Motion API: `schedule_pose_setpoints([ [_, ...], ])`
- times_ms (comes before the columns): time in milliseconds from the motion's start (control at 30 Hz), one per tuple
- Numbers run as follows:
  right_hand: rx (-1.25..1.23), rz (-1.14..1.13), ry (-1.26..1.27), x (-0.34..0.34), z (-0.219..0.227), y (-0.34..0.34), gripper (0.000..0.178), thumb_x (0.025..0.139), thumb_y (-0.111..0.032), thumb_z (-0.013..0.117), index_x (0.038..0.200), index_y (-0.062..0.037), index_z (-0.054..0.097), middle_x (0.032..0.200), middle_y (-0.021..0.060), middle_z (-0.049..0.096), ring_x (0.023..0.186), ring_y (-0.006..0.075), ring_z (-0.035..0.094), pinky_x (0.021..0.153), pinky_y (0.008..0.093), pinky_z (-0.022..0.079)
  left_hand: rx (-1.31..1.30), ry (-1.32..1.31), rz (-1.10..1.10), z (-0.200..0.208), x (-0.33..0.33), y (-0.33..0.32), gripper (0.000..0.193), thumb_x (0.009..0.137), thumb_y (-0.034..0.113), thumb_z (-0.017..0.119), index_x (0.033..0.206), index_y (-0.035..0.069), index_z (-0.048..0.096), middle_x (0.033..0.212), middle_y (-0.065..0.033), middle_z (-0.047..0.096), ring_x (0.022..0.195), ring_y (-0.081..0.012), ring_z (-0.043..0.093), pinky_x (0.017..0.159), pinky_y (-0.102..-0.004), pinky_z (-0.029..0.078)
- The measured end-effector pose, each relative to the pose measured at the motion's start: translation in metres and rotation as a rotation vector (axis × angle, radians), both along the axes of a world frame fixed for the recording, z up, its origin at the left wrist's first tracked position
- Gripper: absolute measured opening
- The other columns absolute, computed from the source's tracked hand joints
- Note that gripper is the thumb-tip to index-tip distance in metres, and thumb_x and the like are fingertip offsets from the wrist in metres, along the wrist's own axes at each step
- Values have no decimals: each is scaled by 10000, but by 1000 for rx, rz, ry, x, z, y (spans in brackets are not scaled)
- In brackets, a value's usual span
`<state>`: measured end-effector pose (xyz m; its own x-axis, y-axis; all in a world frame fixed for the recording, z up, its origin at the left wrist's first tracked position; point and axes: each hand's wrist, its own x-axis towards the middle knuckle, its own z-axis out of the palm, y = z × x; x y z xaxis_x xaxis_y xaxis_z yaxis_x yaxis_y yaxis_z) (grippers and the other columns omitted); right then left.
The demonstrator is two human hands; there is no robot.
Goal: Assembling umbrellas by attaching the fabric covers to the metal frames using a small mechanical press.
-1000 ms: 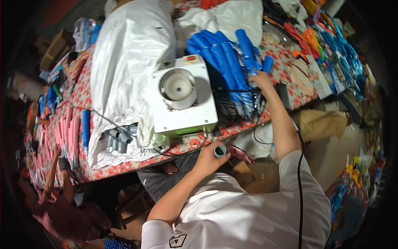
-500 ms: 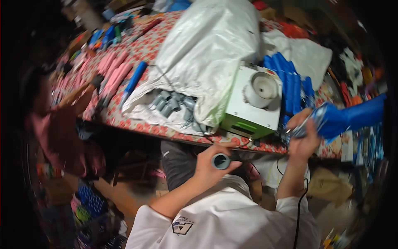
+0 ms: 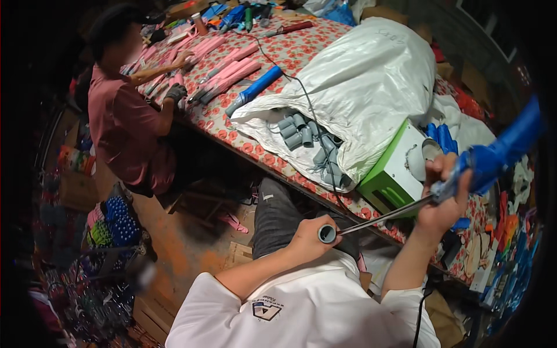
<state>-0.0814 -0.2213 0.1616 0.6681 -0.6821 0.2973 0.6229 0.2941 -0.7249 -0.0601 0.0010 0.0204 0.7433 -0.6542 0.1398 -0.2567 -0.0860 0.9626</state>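
My left hand [image 3: 310, 239] is closed around a grey hollow plastic handle [image 3: 327, 234], its round opening facing up. My right hand [image 3: 439, 210] grips a blue folded umbrella [image 3: 500, 155] near its gathered end, the fabric reaching up and right. From that grip a thin metal shaft [image 3: 387, 217] slants down to the left, its end beside the grey handle at my left fingers. Whether the shaft touches the handle I cannot tell. Beyond my hands, a white sack [image 3: 371, 75] lies with its mouth open, showing several similar grey handles [image 3: 299, 129].
A green and white machine [image 3: 390, 174] with a round cup on top stands at the table's near edge. A co-worker [image 3: 130, 116] sits at left, hands among pink umbrellas [image 3: 232, 75]. A blue umbrella [image 3: 255, 90] lies on the flowered tablecloth [image 3: 223, 124]; a cord crosses the sack.
The view has swung, bringing the co-worker further into sight. The metal shaft now shows stretched between my hands, and the blue umbrella tilts more steeply upward.
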Motion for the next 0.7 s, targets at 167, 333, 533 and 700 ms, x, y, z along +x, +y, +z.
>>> schedule_pose_setpoints([
  [167, -14, 430, 133, -2, -16, 51, 481, 968, -558, 403, 805, -112, 479, 607, 23, 449, 569, 158, 485, 585, 286, 385, -148, -61, 217, 14, 36, -8, 236, 685, 31, 775, 828, 49, 588, 794, -43, 674, 656, -173, 607, 631, -277, 482],
  [333, -60, 419, -236, -23, -6, 34, 529, 915, -634, 401, 707, -149, 367, 501, -33, 355, 422, 106, 258, 450, 278, 251, -153, -17, 108, -17, 51, -14, 273, 659, 44, 793, 873, 50, 623, 837, -60, 671, 687, -186, 608, 661, -299, 487],
  [533, -277, 468, -199, -8, -22, 64, 501, 940, -589, 405, 679, -172, 309, 502, -60, 292, 427, 80, 195, 442, 259, 221, -192, -83, 94, -8, 46, -26, 275, 637, -14, 762, 848, 42, 595, 794, -44, 642, 683, -173, 571, 660, -289, 466],
  [700, -291, 386, -95, -6, -32, 76, 464, 959, -533, 426, 724, -145, 327, 543, -33, 323, 462, 91, 240, 483, 262, 261, -159, -139, 134, -8, 44, -28, 302, 614, 29, 795, 859, 42, 620, 820, -54, 650, 703, -205, 591, 670, -300, 475],
])
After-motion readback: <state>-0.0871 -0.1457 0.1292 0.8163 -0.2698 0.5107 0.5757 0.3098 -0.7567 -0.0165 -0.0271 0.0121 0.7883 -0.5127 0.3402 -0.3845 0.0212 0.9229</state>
